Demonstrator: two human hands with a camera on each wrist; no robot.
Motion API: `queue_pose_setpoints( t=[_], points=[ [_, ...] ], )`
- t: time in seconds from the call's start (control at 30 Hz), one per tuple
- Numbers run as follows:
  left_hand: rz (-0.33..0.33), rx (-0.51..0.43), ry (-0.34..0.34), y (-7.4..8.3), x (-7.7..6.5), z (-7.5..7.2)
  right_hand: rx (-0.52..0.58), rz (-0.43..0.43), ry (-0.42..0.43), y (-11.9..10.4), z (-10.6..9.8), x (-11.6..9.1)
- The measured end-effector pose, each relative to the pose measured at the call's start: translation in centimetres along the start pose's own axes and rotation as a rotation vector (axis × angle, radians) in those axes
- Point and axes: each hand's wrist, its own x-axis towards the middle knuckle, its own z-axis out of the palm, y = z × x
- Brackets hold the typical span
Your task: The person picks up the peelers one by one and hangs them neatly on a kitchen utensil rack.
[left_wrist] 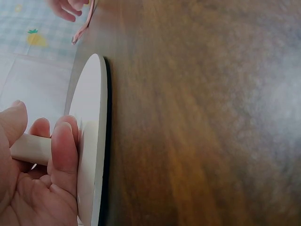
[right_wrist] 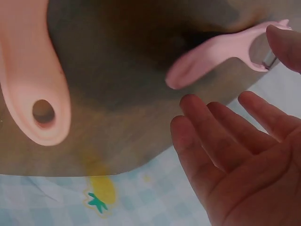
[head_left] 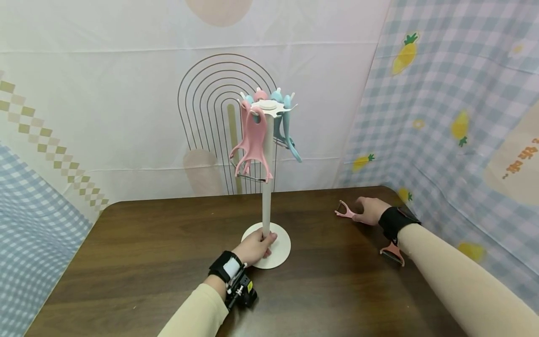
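Observation:
My left hand (head_left: 253, 248) grips the white pole (head_left: 267, 201) of an upright stand, low down, just above its round base (head_left: 281, 245). In the left wrist view, the fingers (left_wrist: 65, 146) curl round the pole against the base. Over at the right, my right hand (head_left: 371, 210) is at a pink Y-shaped peeler (head_left: 346, 211) on the table. The right wrist view shows relaxed, spread fingers (right_wrist: 221, 136) beside this peeler (right_wrist: 207, 56), with the thumb near its blade end. A second, salmon-pink peeler (head_left: 392, 253) lies nearer, partly hidden under the right forearm.
Several pink peelers (head_left: 255, 140) and blue peelers (head_left: 287, 124) hang from hooks on the stand's white top (head_left: 271, 107). The brown wooden table (head_left: 168, 262) ends at patterned cloth (head_left: 126, 117) behind it and checked cloth (head_left: 421, 93) on the right.

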Motion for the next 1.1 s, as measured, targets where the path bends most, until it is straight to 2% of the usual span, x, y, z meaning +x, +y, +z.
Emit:
queue_pose_setpoints(
  t=[0.27,0.5,0.7,1.1],
  points=[
    [-0.007,0.009,0.0,0.0,0.0,0.0,-0.008,-0.004,-0.004,0.2,0.8,-0.1],
    [-0.008,0.004,-0.001,0.1,0.0,0.0,-0.004,0.033,-0.01,-0.3,1.1,-0.5],
    [-0.013,0.002,-0.003,0.1,0.0,0.0,-0.022,0.013,0.017,-0.5,1.5,-0.6],
    [-0.019,0.001,-0.005,0.2,0.0,0.0,-0.04,0.006,0.0,-0.6,1.5,-0.7]
  ],
)
